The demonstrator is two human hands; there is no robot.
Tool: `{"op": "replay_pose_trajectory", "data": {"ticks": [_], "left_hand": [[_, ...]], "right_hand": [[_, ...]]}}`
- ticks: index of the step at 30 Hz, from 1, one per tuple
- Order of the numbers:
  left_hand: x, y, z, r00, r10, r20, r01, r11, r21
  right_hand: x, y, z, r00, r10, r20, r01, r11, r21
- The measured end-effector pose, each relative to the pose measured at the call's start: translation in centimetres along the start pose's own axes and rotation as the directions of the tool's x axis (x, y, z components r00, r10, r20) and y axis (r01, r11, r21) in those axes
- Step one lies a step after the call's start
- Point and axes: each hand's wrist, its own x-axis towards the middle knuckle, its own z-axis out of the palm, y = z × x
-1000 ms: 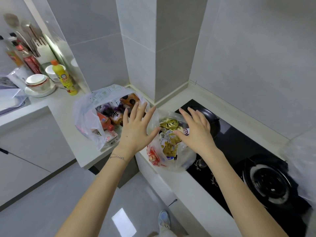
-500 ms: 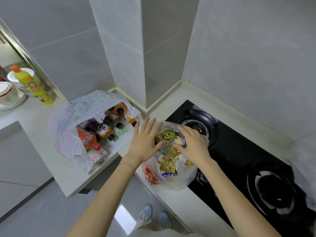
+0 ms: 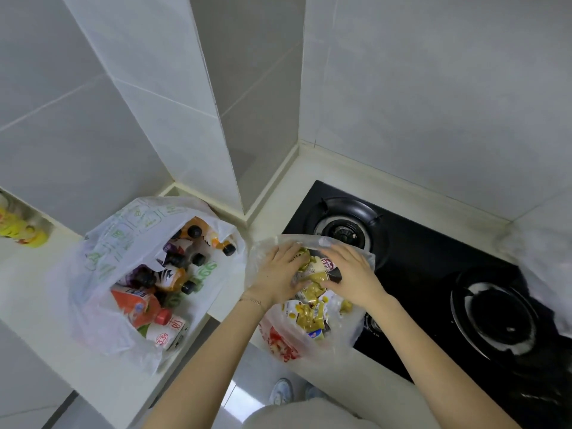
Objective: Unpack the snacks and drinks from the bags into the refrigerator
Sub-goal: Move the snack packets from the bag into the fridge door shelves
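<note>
Now scooping snacks (image 3: 314, 275) from bag (image 3: 280, 343) with left hand (image 3: 275, 275) and right hand (image 3: 351, 274) curled round them; probably risking loose packets slipping onto stove (image 3: 433, 267).

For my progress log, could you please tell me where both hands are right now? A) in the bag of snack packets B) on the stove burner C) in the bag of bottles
A: the left hand and right hand both grip snack packets inside the bag beside the stove.
</note>
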Motion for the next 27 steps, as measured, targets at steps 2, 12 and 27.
{"op": "replay_pose_trajectory", "data": {"ticks": [2, 12, 27], "left_hand": [[0.6, -0.4, 0.5, 0.999, -0.028, 0.030, 0.027, 0.999, 0.021], [3.9, -1.2, 1.9, 0.987, -0.134, 0.087, 0.112, 0.969, 0.220], [2.4, -1.6, 0.7, 0.938, -0.060, -0.341, -0.059, 0.943, -0.329]], "right_hand": [[-0.1, 0.5, 0.4, 0.999, 0.033, 0.033, -0.032, 0.999, -0.037], [-0.1, 0.4, 0.6, 0.994, 0.090, 0.061, -0.083, 0.990, -0.115], [0.5, -1.6, -0.3, 0.992, 0.099, -0.082, -0.070, 0.950, 0.304]]}}
